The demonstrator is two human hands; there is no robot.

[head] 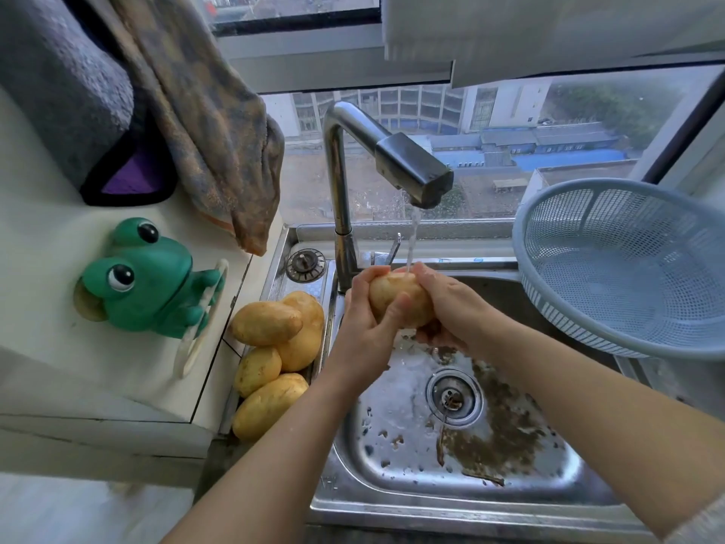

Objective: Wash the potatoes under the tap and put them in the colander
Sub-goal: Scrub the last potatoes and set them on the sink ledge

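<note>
A yellow potato (396, 298) sits under the thin stream from the steel tap (412, 170), above the sink (392, 445). My left hand (367, 329) grips it from the left, thumb across its front. My right hand (447, 308) cups it from the right and from below. Several more potatoes (274, 347) lie piled on the sink's left ledge. The pale blue colander (627, 276) stands tilted on the sink's right edge and holds nothing.
Brown dirt and water spots cover the sink floor around the drain (454, 396). A green frog holder (145, 276) is stuck to the white counter at left. Towels (204, 123) hang above it. A spare strainer plug (305, 265) lies behind the potato pile.
</note>
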